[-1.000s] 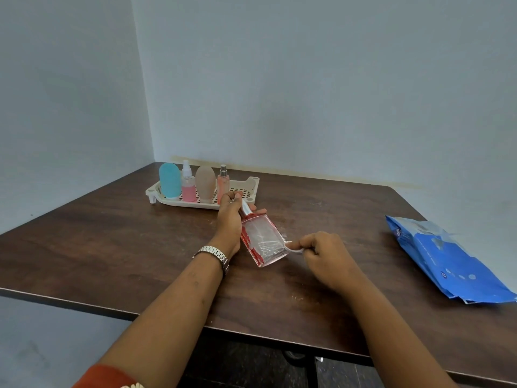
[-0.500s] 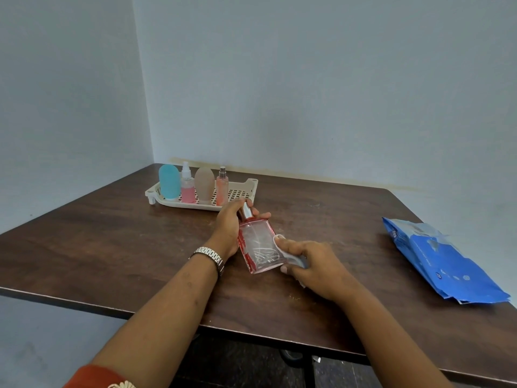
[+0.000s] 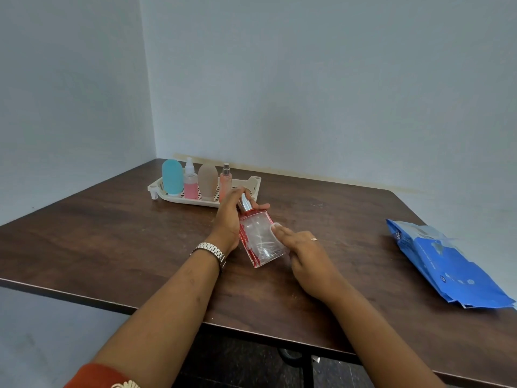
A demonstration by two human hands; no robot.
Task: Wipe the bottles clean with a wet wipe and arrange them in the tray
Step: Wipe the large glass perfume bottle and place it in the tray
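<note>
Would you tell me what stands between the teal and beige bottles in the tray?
A small pink spray bottle stands between them, seen in the head view.

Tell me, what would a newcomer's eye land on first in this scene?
Mid-table, the left hand grips a clear red-edged bottle by its silver neck, tilted, while the right hand lays straight fingers on its face. Behind them, four small bottles stand upright in a cream tray towards the far left corner. A blue wipes pack lies flat on the right side of the table.
</note>
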